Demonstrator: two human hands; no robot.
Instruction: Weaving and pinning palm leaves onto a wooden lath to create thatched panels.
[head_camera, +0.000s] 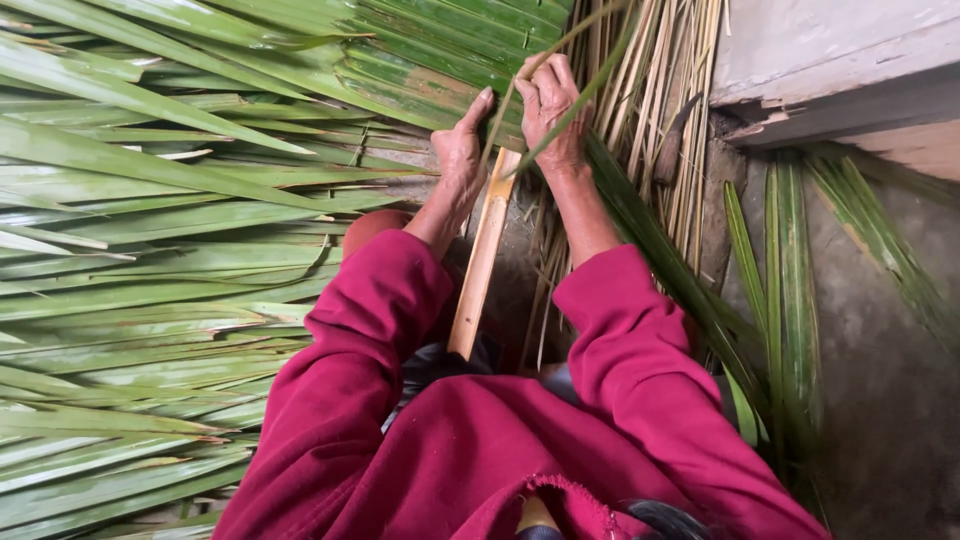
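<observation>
Floor: concrete (880, 340), strewn with palm leaves (150, 250) left of my fingers. My left hand (462, 145) and right hand (548, 110) grip a leaf strip (560, 125) over a wooden slat (482, 260); step (830, 60) right.

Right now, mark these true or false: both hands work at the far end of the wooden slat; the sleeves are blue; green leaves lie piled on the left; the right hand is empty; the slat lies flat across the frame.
1. Both the left hand and right hand work at the far end of the wooden slat: true.
2. Sleeves blue: false, the sleeves are dark red.
3. Green leaves piled on the left: true.
4. Right hand empty: false, its grip closes on a thin green leaf strip.
5. Slat lies crosswise: false, it runs away from the person.
</observation>
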